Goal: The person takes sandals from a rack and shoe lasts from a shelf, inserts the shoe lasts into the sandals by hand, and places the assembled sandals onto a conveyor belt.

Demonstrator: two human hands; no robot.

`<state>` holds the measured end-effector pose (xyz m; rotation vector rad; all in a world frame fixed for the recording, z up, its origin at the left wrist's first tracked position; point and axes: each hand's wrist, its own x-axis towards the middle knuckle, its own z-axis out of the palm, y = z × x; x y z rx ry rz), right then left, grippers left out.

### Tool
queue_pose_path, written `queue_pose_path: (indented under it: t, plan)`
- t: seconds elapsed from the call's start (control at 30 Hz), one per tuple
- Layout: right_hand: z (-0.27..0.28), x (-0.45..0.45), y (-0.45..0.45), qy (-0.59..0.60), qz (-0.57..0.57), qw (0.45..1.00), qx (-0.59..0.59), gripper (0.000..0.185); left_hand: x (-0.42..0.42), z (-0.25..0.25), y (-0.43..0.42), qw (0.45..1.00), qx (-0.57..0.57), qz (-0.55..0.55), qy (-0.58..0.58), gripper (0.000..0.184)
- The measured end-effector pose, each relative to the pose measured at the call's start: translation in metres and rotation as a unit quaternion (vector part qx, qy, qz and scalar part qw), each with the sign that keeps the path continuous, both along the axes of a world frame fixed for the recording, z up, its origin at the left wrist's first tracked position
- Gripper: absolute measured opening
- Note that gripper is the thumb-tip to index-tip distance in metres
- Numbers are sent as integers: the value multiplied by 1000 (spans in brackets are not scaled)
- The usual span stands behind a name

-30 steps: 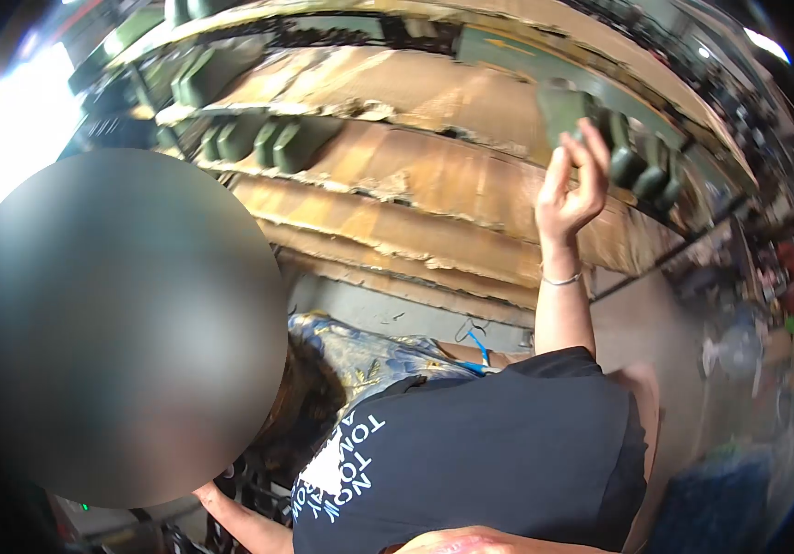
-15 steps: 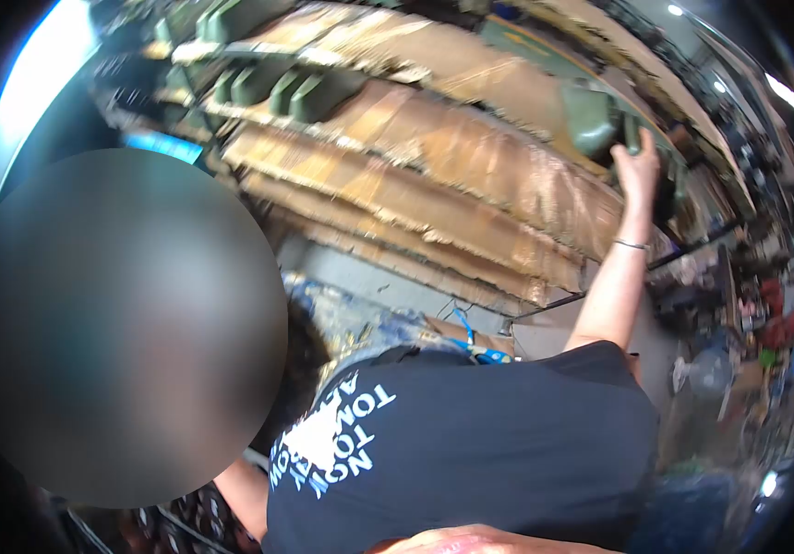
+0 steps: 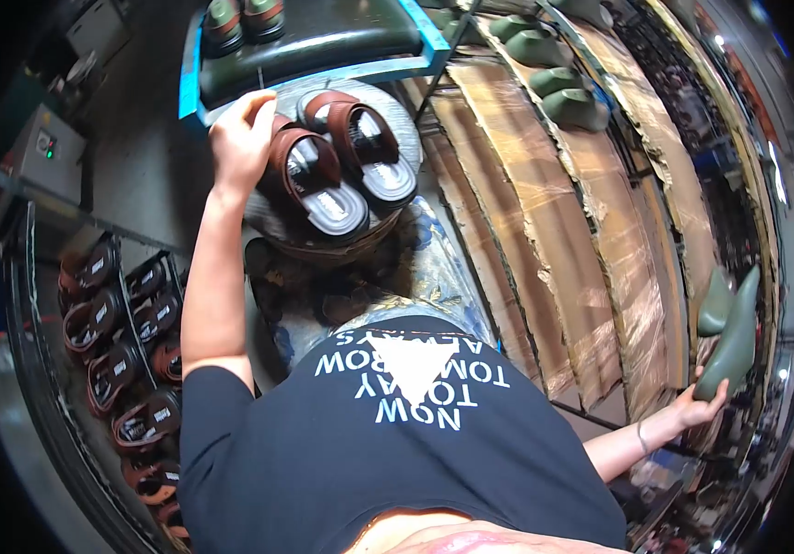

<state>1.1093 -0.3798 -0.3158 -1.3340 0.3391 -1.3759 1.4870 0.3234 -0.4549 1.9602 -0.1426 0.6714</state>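
My right hand (image 3: 703,406) is closed around a green shoe last (image 3: 737,346) at the right end of the shelving. A second green last (image 3: 715,305) stands right behind it. At upper left my left hand (image 3: 242,143) is raised with thumb and fingers pinched together; a thin dark line shows above the fingertips, too fine to name. Beside that hand, a pair of brown leather sandals (image 3: 309,171) with grey insoles rests on a round stand (image 3: 263,217).
Cardboard-covered shelves (image 3: 526,222) slope along the right, with several green lasts (image 3: 568,102) at the top. A blue-framed dark pad (image 3: 323,42) bears two lasts with straps (image 3: 263,18). On the left, a rack (image 3: 37,305) holds several brown sandals (image 3: 111,369). A grey cabinet (image 3: 42,152) stands behind.
My view has swung left, bringing the sandals and my left hand into sight. My right hand, earlier at lasts on the shelf, now holds one lower at the right.
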Motion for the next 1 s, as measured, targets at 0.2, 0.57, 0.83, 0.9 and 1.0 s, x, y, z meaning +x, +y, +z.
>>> queue_pose_path:
  t: [0.2, 0.57, 0.83, 0.9, 1.0]
  plan:
    - [-64, 112, 128, 138, 196, 956, 172, 49, 98, -53, 15, 982, 166, -14, 88, 41]
    - [-125, 303, 339, 283, 488, 742, -363, 71, 129, -93, -3, 935, 236, -80, 252, 44]
    - [-163, 352, 397, 334, 442, 709, -436, 97, 122, -71, -4, 949, 191, -115, 222, 47]
    - [-165, 352, 391, 352, 457, 723, -380, 98, 117, -59, -9, 956, 222, -50, 183, 40]
    - [-175, 366, 389, 302, 467, 788, -265, 85, 64, 24, -50, 930, 261, -159, 204, 38]
